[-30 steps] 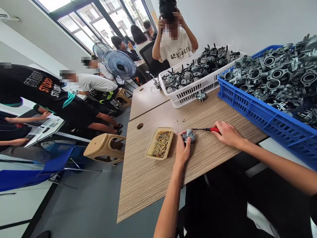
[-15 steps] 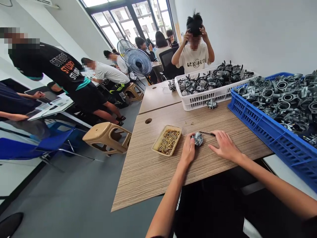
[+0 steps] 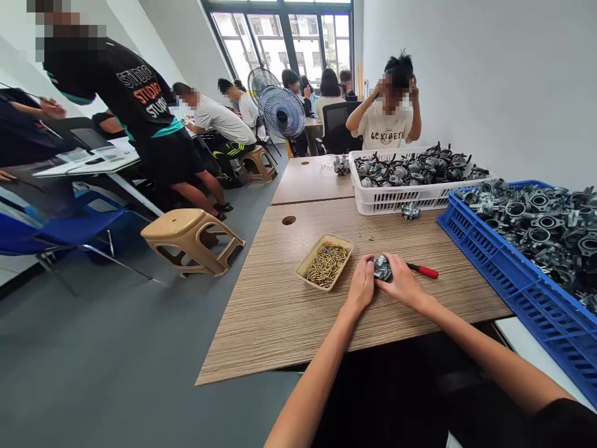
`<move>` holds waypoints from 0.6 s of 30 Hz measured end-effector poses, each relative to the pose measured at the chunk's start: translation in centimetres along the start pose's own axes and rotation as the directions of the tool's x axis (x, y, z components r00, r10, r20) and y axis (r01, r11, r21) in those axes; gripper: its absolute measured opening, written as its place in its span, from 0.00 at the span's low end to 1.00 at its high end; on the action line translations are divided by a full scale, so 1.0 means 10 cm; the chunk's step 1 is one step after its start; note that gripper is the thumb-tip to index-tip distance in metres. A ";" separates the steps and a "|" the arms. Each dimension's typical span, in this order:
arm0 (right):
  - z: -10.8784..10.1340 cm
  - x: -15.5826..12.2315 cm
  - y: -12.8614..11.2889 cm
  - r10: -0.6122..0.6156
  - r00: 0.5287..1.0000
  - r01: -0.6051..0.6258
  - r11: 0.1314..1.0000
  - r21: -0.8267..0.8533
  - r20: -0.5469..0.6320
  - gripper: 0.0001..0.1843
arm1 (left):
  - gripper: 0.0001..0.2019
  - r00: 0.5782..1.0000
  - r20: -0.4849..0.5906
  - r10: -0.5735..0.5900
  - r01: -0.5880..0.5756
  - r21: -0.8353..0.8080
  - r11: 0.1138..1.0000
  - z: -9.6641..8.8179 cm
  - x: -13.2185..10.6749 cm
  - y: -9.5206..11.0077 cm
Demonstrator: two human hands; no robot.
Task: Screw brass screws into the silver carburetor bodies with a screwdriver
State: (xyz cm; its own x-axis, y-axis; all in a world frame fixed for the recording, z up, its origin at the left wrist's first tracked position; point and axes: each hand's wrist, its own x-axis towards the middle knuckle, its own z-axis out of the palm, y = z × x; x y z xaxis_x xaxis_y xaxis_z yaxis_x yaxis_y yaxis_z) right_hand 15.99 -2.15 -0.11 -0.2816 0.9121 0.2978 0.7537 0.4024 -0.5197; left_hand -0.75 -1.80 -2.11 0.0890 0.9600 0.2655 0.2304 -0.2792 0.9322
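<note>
A small grey metal carburetor part [image 3: 382,268] rests on the wooden table [image 3: 280,311]. My left hand [image 3: 361,287] grips its left side and my right hand [image 3: 402,284] closes on its right side. A red-handled screwdriver [image 3: 423,270] lies on the table just right of my right hand, free of any grip. A shallow tan tray of brass screws [image 3: 325,266] sits left of my left hand.
A white crate [image 3: 401,196] of dark assembled parts and a blue crate [image 3: 513,280] of grey metal bodies stand at the back and right. One loose part [image 3: 410,211] lies before the white crate. A tan stool [image 3: 191,239], a fan [image 3: 282,112] and several people fill the room beyond.
My right hand let go of the screwdriver, which now lies on the table, and moved left onto the metal part. The camera view swung to the right.
</note>
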 end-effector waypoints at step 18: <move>-2.83 -0.61 0.40 0.130 0.838 -0.422 0.770 -0.478 -0.530 0.45 | 0.21 0.998 -0.059 0.039 -0.037 0.036 0.999 0.04 0.04 -0.11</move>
State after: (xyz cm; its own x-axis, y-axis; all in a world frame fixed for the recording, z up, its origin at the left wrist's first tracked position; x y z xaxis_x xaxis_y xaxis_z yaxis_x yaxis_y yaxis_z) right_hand 37.50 -8.34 18.69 0.1770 0.7751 0.6065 0.9833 -0.1127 -0.1429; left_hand -0.64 -1.15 -3.16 0.0411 0.9479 0.3159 0.2621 -0.3153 0.9121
